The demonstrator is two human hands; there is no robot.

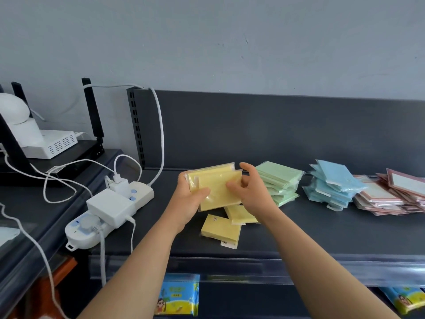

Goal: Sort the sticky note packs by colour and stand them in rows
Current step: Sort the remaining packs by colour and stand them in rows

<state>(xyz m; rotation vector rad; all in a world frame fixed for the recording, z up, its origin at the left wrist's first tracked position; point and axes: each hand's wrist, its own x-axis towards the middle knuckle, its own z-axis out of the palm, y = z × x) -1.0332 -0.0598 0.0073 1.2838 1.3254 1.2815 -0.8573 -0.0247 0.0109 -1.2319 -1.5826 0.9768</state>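
Note:
A bundle of yellow sticky note packs [216, 184] is held above the dark shelf [322, 231]. My left hand [189, 200] grips the bundle's left edge, thumb across the front. My right hand [249, 186] pinches its right side, fingers curled over the top corner. Two more yellow packs lie flat on the shelf below, one [222, 230] near the front and one [241, 214] partly under my right wrist. To the right lie a green pile [280, 180], a blue pile [331, 184] and a pink pile [391, 194].
A white power strip [108, 211] with plugs and cables lies at the shelf's left end. A black router [69, 157] with white devices stands further left. The shelf's back panel [276, 130] rises behind the piles. Blue-yellow packets [177, 294] hang on the level below.

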